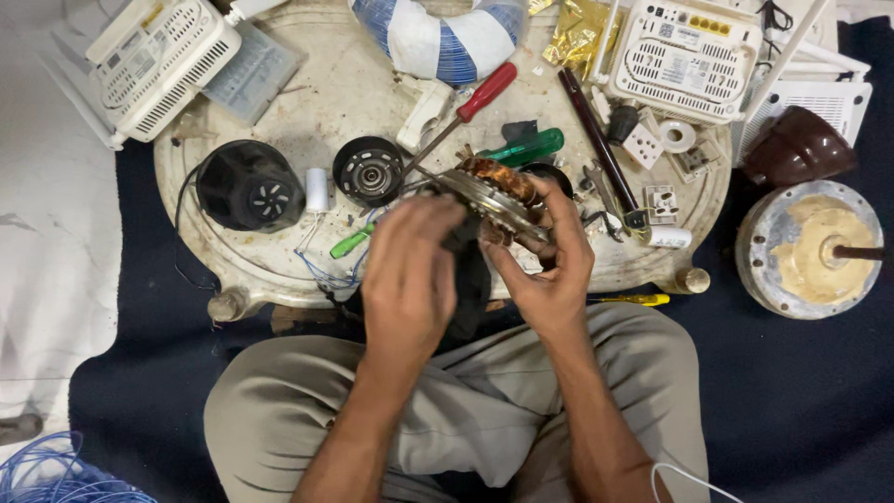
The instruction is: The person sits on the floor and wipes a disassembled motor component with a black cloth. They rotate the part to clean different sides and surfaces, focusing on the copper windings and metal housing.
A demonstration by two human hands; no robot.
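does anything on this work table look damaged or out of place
Yes. The round table is worn and stained, with tools and parts strewn about. A yellow tool lies just off its front edge. Both hands hold a copper-wound motor core.

Copper-brown windings on silvery motor stator (pixel 494 196), black cloth (pixel 470 270), red-handled screwdriver (pixel 466 107), green-handled screwdriver (pixel 526 147), blue-and-white striped coil (pixel 438 37) far, stained cream tabletop (pixel 335 93), white routers (pixel 154 61) far left, navy mat (pixel 792 391)

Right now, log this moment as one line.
left hand: grips black cloth against motor stator | right hand: holds stator from below | red screwdriver: on round table
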